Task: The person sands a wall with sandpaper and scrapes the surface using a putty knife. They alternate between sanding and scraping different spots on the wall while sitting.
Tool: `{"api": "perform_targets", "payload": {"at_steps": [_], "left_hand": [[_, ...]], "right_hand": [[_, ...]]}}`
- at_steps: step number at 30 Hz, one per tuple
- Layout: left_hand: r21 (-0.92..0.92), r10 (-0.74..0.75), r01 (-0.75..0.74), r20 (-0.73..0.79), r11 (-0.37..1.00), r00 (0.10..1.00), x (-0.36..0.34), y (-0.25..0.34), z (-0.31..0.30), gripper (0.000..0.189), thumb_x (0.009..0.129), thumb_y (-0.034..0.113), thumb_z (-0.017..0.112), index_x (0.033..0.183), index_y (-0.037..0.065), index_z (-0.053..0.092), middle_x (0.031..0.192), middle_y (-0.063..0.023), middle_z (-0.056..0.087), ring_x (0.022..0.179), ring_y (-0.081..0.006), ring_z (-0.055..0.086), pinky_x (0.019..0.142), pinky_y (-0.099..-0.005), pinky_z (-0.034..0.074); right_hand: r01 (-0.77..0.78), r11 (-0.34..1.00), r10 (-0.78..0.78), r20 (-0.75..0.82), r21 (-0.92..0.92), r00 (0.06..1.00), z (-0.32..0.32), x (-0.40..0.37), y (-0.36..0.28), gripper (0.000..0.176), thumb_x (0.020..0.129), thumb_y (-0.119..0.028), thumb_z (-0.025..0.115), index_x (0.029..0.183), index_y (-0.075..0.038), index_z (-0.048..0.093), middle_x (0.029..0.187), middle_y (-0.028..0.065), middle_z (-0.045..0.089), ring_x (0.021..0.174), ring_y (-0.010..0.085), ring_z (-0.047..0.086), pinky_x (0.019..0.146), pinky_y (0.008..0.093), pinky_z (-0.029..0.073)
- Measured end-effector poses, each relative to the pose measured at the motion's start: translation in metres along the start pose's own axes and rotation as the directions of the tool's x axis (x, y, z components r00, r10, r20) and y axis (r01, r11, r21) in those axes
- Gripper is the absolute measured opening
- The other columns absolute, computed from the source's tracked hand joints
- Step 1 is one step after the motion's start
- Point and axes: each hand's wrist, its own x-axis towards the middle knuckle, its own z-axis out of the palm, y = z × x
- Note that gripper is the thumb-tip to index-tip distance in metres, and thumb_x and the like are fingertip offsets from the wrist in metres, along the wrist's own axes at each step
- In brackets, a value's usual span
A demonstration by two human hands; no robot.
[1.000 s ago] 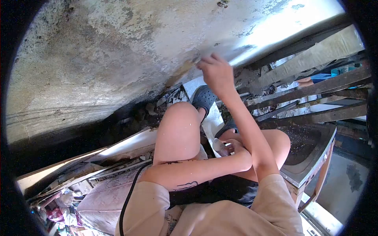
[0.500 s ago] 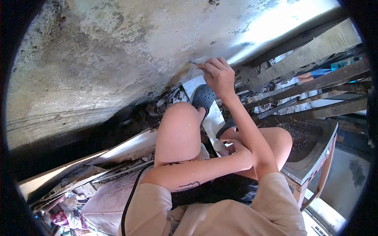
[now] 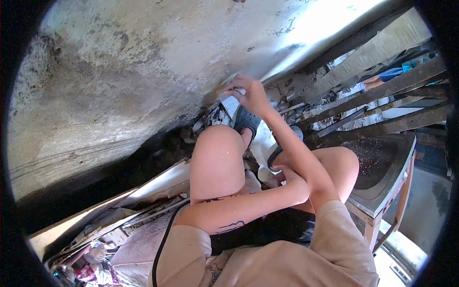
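Close to the stained, peeling wall, my right hand is raised with its fingers pinched together. Motion smears the fingertips, and the thin grey tool held there half a second ago is hard to make out. Down between my knees, under my right forearm, my left hand curls around a small whitish cup. Part of that hand is hidden by its own wrist and the other arm. Below my right hand is a dark clog on my foot.
Wooden slats lean at the right, with another person's arm beyond them. A sink basin on a wooden frame is beside my right knee. Boards and rubble run along the wall's base.
My right hand has moved slightly down and left, and is now blurred. My left hand keeps the cup low between my knees. The view has shifted a little.
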Motion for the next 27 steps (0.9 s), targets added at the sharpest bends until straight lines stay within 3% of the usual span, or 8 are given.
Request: {"api": "perform_targets", "payload": {"at_steps": [3, 4, 7, 9, 12, 19, 23, 27], "left_hand": [[0.057, 0.104, -0.113, 0.133, 0.992, 0.986, 0.018, 0.002, 0.014, 0.039, 0.091, 0.026, 0.041, 0.121, 0.005, 0.054, 0.113, -0.02, 0.057, 0.1, -0.0393, 0.056, 0.087, -0.0596, 0.035], [0.058, 0.107, -0.116, 0.138, 0.992, 0.985, 0.028, 0.007, 0.015, 0.039, 0.091, 0.026, 0.041, 0.121, 0.005, 0.054, 0.113, -0.02, 0.057, 0.1, -0.0393, 0.056, 0.087, -0.0596, 0.035], [0.15, -0.102, 0.061, 0.277, 0.987, 0.955, 0.04, 0.018, 0.014, 0.04, 0.092, 0.028, 0.04, 0.12, 0.003, 0.054, 0.112, -0.0197, 0.057, 0.099, -0.038, 0.056, 0.088, -0.0586, 0.035], [0.217, 0.052, -0.05, 0.0, 0.975, 0.999, 0.031, 0.01, 0.022, 0.038, 0.085, 0.027, 0.049, 0.122, 0.022, 0.058, 0.132, -0.0032, 0.049, 0.121, -0.0306, 0.042, 0.085, -0.0606, 0.037], [0.121, -0.004, 0.014, -0.084, 0.993, 0.996, 0.049, 0.015, 0.04, 0.04, 0.085, 0.029, 0.049, 0.124, 0.022, 0.056, 0.133, -0.0036, 0.048, 0.121, -0.0319, 0.041, 0.085, -0.0611, 0.036], [0.286, 0.041, -0.083, 0.149, 0.955, 0.988, 0.01, 0.009, 0.002, 0.046, 0.088, 0.043, 0.042, 0.13, 0.026, 0.049, 0.136, -0.0006, 0.044, 0.123, -0.0224, 0.039, 0.092, -0.0468, 0.039], [0.25, -0.055, 0.027, 0.105, 0.968, 0.993, 0.114, 0.036, 0.08, 0.048, 0.088, 0.046, 0.039, 0.132, 0.027, 0.043, 0.138, 0.0006, 0.04, 0.125, -0.018, 0.037, 0.095, -0.04, 0.039], [0.188, -0.124, 0.083, 0.22, 0.979, 0.968, 0.042, 0.022, 0.014, 0.047, 0.089, 0.044, 0.039, 0.132, 0.025, 0.042, 0.139, 0.002, 0.038, 0.126, -0.0177, 0.034, 0.097, -0.0394, 0.037]], "right_hand": [[-0.053, 0.997, 0.052, 0.016, 0.056, 0.999, 0.0, -0.006, 0.004, 0.009, 0.072, -0.011, 0.068, 0.081, -0.01, 0.068, 0.084, 0.0072, 0.063, 0.085, 0.0281, 0.058, 0.071, 0.0358, 0.046], [-0.019, 1.0, 0.018, -0.052, -0.021, 0.998, -0.005, -0.004, 0.006, 0.01, 0.071, -0.011, 0.068, 0.081, -0.01, 0.068, 0.085, 0.0068, 0.062, 0.084, 0.0278, 0.058, 0.069, 0.0365, 0.046], [0.059, 0.973, -0.1, -0.174, -0.225, 0.98, -0.023, 0.002, -0.004, 0.014, 0.068, -0.008, 0.067, 0.081, -0.012, 0.067, 0.083, 0.0042, 0.06, 0.078, 0.025, 0.056, 0.065, 0.036, 0.047], [0.097, 0.935, -0.174, -0.206, -0.34, 0.963, -0.03, 0.004, -0.015, 0.019, 0.065, -0.002, 0.067, 0.082, -0.01, 0.068, 0.077, 0.0039, 0.059, 0.073, 0.0232, 0.056, 0.063, 0.0328, 0.046], [0.121, 0.9, -0.229, -0.218, -0.419, 0.949, -0.028, 0.002, -0.016, 0.02, 0.063, -0.003, 0.068, 0.08, -0.012, 0.068, 0.076, 0.0014, 0.057, 0.072, 0.0205, 0.055, 0.061, 0.0313, 0.047], [0.142, 0.856, -0.279, -0.214, -0.497, 0.936, -0.025, 0.001, -0.018, 0.019, 0.063, -0.004, 0.068, 0.078, -0.015, 0.067, 0.076, -0.0009, 0.057, 0.07, 0.0186, 0.054, 0.059, 0.0304, 0.047], [0.165, 0.836, -0.318, -0.217, -0.523, 0.923, -0.023, -0.002, -0.018, 0.02, 0.062, -0.004, 0.065, 0.079, -0.015, 0.066, 0.077, -0.0023, 0.057, 0.072, 0.0183, 0.054, 0.06, 0.0312, 0.047], [0.193, 0.818, -0.354, -0.21, -0.542, 0.911, -0.024, -0.002, -0.016, 0.02, 0.063, -0.006, 0.062, 0.079, -0.016, 0.065, 0.078, -0.0035, 0.056, 0.075, 0.0179, 0.054, 0.062, 0.0319, 0.047]]}}
